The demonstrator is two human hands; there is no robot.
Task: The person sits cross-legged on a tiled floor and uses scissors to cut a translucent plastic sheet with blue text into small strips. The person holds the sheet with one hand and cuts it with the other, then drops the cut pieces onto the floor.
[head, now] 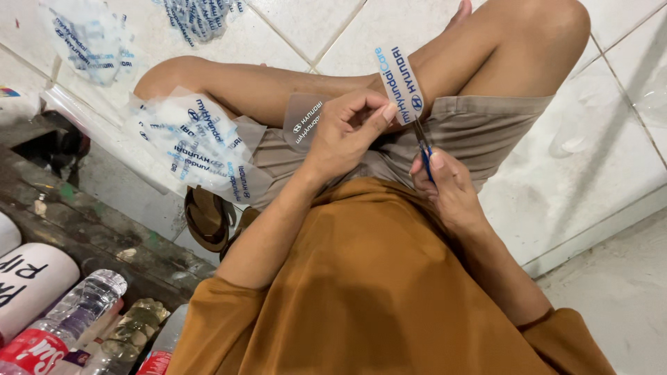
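I sit cross-legged on a white tiled floor. My left hand (347, 132) pinches a narrow clear plastic strip (401, 83) with blue printing, holding it upright over my lap. My right hand (445, 184) grips small blue-handled scissors (422, 146), whose blades point up at the strip's lower end. A second clear printed piece (306, 119) lies on my thigh just left of my left hand.
A pile of clear printed plastic pieces (198, 146) rests on my left knee, with more (90, 38) on the tiles beyond. A brown sandal (205, 219) lies under my leg. Plastic bottles (76, 312) stand at the lower left beside a dark wooden ledge (83, 222).
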